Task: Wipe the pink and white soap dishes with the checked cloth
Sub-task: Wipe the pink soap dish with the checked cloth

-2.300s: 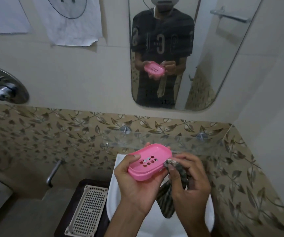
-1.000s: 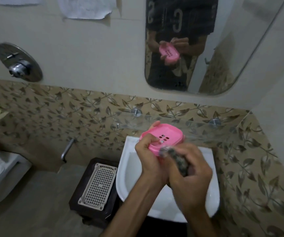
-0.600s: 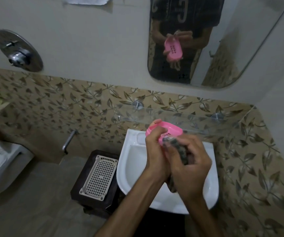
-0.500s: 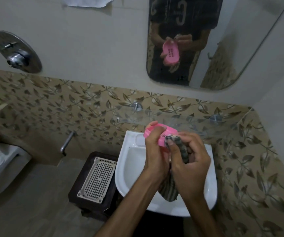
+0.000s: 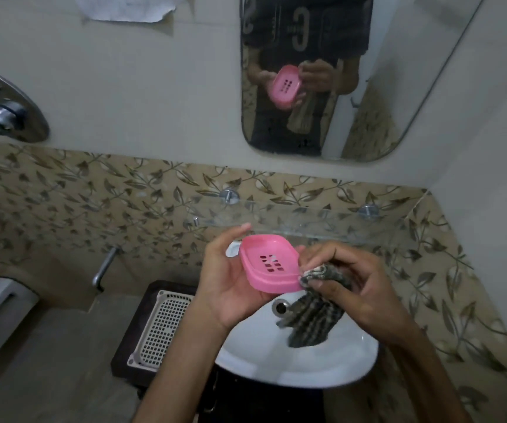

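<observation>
My left hand holds the pink soap dish above the basin, its hollow side with the drain slots turned up towards me. My right hand grips the checked cloth, a bunched corner of it pressed against the dish's right rim. The rest of the cloth hangs down over the basin. A white slotted soap dish lies on a dark stool to the left, apart from both hands.
The white washbasin is under my hands, with its drain showing. A glass shelf juts from the tiled wall just behind the dish. A mirror hangs above; a tap spout and a shower mixer plate are at the left.
The pink dish has turned from edge-on to face up in my left hand. My right hand with the cloth has shifted from the dish's middle to its right rim.
</observation>
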